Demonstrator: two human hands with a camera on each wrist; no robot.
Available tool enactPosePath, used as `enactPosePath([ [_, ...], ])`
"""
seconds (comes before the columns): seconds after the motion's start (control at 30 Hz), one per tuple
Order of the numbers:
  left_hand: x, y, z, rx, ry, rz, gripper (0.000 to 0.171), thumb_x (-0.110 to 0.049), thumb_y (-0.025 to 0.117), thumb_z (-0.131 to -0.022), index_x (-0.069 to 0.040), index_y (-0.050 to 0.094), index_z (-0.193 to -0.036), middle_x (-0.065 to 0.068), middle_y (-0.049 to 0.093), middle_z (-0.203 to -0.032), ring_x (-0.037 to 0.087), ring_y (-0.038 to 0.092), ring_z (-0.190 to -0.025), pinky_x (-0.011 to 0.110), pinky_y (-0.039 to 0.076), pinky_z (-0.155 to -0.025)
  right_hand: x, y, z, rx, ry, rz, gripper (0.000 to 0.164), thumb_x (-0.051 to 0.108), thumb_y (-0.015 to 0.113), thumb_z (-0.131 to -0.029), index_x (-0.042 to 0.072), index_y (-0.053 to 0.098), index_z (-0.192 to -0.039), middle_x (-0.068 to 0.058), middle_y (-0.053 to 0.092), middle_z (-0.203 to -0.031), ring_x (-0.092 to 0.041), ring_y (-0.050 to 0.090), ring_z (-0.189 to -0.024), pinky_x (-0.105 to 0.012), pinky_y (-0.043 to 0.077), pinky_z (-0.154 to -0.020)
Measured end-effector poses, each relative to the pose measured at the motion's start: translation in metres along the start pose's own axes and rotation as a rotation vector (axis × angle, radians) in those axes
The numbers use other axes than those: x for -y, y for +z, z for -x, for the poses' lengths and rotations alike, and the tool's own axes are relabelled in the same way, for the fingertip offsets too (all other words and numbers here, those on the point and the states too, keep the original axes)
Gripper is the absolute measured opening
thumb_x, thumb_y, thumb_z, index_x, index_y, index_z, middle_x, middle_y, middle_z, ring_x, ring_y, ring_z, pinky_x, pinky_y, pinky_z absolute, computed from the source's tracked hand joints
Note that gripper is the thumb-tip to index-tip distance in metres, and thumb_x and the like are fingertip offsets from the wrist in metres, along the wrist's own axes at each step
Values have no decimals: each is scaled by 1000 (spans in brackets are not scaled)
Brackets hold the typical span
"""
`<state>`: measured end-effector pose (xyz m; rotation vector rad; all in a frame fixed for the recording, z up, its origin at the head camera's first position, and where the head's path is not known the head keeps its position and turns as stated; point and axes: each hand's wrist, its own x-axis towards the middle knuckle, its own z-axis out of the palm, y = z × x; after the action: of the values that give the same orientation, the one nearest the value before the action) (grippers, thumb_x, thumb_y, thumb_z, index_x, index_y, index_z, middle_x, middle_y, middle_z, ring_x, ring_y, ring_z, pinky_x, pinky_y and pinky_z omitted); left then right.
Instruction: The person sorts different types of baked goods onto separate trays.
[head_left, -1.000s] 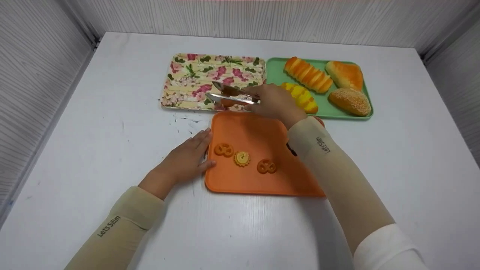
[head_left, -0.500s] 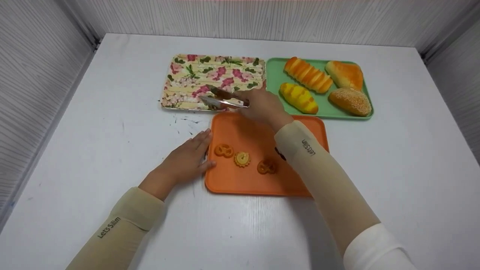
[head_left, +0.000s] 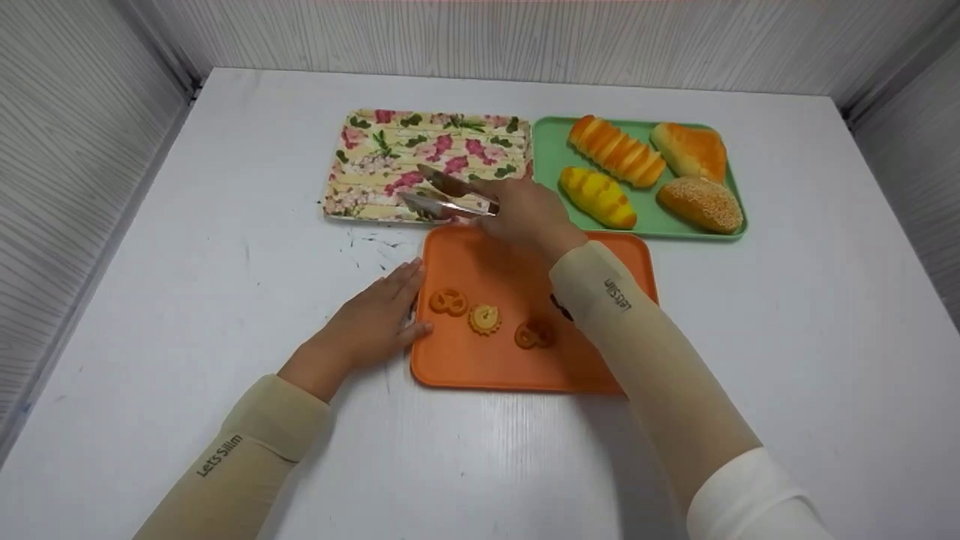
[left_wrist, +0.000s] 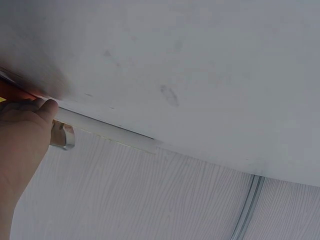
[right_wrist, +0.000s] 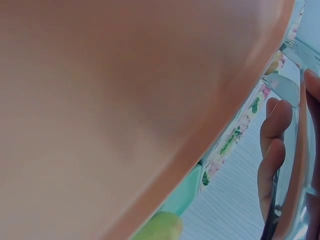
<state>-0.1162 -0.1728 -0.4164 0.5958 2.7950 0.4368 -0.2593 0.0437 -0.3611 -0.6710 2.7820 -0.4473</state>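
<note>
In the head view my right hand (head_left: 525, 214) grips metal tongs (head_left: 450, 204) above the front edge of the flower-patterned tray (head_left: 367, 142). The tongs' tips stand apart and point left. A small tan thing (right_wrist: 273, 65) shows by the tips in the right wrist view; whether they touch it, I cannot tell. My left hand (head_left: 367, 322) lies with fingers extended against the left edge of the orange tray (head_left: 487, 367). On that tray lie two pretzel-shaped cookies, one at left (head_left: 448, 302) and one in sleeve shadow (head_left: 532, 334), with a round scalloped cookie (head_left: 485, 319) between them.
A green tray (head_left: 547, 135) adjoins the flowered one at right. It holds a sliced-look loaf (head_left: 616, 151), a yellow bread (head_left: 598, 197), a toast piece (head_left: 691, 150) and a seeded bun (head_left: 701, 204). Patterned walls (head_left: 525, 37) border the white table (head_left: 262, 172).
My right hand and the tongs have shifted left and slightly nearer, uncovering the yellow bread. Over the last half second the tongs' tips spread a little. My left hand stays put.
</note>
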Motion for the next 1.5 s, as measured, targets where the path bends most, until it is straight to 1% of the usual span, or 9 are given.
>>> enactPosePath([
  [0.13, 0, 1, -1, 2, 0, -1, 80, -50, 44, -97, -4, 8, -153, 9, 8, -159, 22, 7, -144, 42, 14, -114, -3, -4, 1, -13, -10, -18, 59, 42, 61, -91, 34, 40, -146, 0, 63, -117, -20, 59, -92, -38, 50, -82],
  [0.37, 1, 2, -2, 3, -4, -4, 81, -50, 44, -97, -4, 8, -153, 10, 8, -158, 24, 7, -144, 42, 14, -114, -11, -19, 12, -53, -66, -79, 59, 39, 61, -92, 25, 42, -146, -1, 64, -97, -19, 55, -77, -34, 48, -67],
  [0.5, 1, 2, -2, -1, -4, -6, 81, -50, 44, -97, -4, 8, -153, 10, 9, -159, 23, 7, -144, 41, 14, -114, -18, -27, 20, -75, -85, -92, 59, 40, 61, -92, 25, 41, -146, -1, 64, -99, -20, 55, -78, -35, 47, -68],
  [0.63, 2, 3, -2, -4, -4, -6, 81, -50, 45, -97, -3, 9, -153, 10, 9, -158, 22, 7, -144, 41, 14, -114, -27, -31, 29, -81, -101, -87, 59, 40, 62, -91, 26, 42, -145, -2, 65, -110, -19, 57, -87, -39, 48, -76],
  [0.7, 2, 3, -2, -3, -8, -7, 81, -50, 45, -97, -4, 8, -153, 9, 9, -158, 22, 7, -144, 41, 14, -114, -32, -32, 33, -76, -105, -84, 59, 41, 63, -91, 28, 42, -145, -3, 65, -113, -19, 58, -87, -39, 48, -75],
  [0.9, 2, 3, -2, -3, -9, -7, 81, -51, 44, -97, -4, 8, -153, 9, 9, -158, 22, 7, -144, 41, 14, -114, -44, -31, 52, -45, -123, -86, 61, 44, 63, -90, 32, 40, -145, 0, 64, -109, -16, 58, -86, -39, 49, -72],
  [1.17, 3, 2, -3, 6, -7, -20, 81, -52, 42, -98, -5, 8, -153, 10, 8, -158, 22, 6, -144, 41, 13, -115, -62, -28, 81, -36, -193, -120, 60, 38, 66, -90, 32, 42, -145, 3, 65, -97, -20, 49, -53, -35, 41, -52],
  [1.37, 2, 2, -3, 16, -14, -20, 81, -53, 42, -97, -4, 7, -153, 10, 7, -159, 23, 6, -144, 42, 13, -115, -72, -28, 101, -27, -234, -116, 60, 38, 67, -89, 27, 45, -143, 1, 67, -103, -14, 55, -58, -32, 47, -56],
  [1.5, 0, 1, -2, 19, -15, -20, 81, -52, 42, -97, -4, 7, -153, 10, 7, -159, 22, 6, -144, 42, 13, -115, -77, -30, 115, -3, -234, -145, 61, 39, 68, -88, 29, 45, -143, 0, 67, -104, -14, 57, -61, -33, 49, -58],
])
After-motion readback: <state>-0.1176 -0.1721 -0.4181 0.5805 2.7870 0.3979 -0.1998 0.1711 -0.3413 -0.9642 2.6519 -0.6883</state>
